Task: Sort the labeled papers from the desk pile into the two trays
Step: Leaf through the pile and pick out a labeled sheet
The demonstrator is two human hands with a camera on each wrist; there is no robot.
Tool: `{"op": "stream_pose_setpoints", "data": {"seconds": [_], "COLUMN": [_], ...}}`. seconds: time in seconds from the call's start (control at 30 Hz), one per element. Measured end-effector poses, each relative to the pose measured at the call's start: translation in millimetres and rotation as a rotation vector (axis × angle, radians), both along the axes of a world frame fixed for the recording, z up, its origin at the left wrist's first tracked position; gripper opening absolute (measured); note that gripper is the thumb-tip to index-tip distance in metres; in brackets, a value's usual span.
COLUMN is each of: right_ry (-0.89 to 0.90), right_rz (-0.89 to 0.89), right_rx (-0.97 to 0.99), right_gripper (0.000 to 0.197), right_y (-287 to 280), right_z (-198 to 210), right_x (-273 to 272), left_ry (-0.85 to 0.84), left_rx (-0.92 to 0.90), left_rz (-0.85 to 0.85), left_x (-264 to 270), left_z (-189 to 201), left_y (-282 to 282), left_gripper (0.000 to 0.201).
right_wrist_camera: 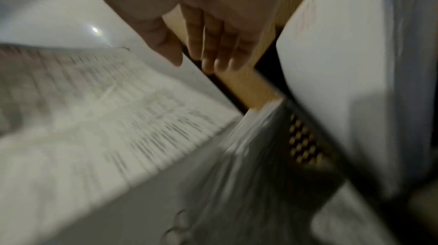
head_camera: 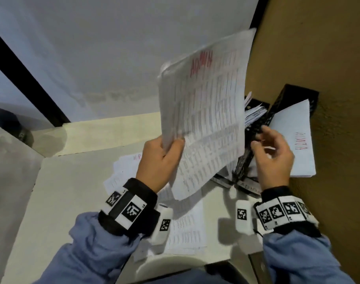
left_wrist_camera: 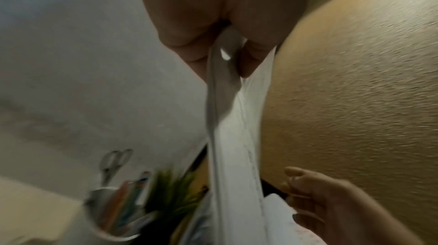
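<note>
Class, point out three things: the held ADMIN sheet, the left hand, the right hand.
ADMIN sheet (head_camera: 203, 119), head view, middle of the printed page.
left hand (head_camera: 160, 160), head view, back of hand.
right hand (head_camera: 274, 156), head view, back of hand.

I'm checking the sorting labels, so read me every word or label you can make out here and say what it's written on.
"ADMIN", red handwriting: held sheet, gripped by the left hand.
"ADMIN", red: top paper in the right tray.
"HR", red, partly hidden: desk pile paper.
"ADMI…", cut off: tray front label.
Printed rows and wristband codes: too blurred to read.
</note>
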State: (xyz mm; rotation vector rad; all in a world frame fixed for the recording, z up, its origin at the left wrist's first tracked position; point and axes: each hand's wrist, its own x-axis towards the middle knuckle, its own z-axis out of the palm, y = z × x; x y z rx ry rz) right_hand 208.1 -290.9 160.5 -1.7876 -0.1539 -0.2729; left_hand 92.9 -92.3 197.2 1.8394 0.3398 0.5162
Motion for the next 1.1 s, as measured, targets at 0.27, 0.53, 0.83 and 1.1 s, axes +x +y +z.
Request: {"op": "stream_pose_setpoints", "data": {"seconds": [0.27, 0.53, 0.83, 1.1], "right_ry": [0.508, 0.337, 0.067, -0.029], "right_rz": [-0.398, -0.184, -0.08, -0.219], "right_rx": [-0.214, 0.012, -0.177, -0.389], "right_gripper": [0.075, 0.025, 0.015, 0.01], "right_y": [-76.8, -78.7, -84.7, -89.7], "right_z": [-21.3, -8.3, 22.7, 30.0], "right_x": [48.6, 50.9, 52.6, 53.0], "left_ry": [-0.27, 0.047, 0.189, 0.476], "left_rx": [0.257, 0.368, 0.255, 0.379], "left_rz": [-0.12, -0.296, -0.276, -0.501], "left_x": [74.1, 115.9, 130.7, 153.0], "left_z": [16.4, -23.4, -72.9, -95.6], "left_y": [-94.7, -162.3, -178.8, -172.5], "left_gripper": [0.03, 0.078, 0.075, 0.06]}}
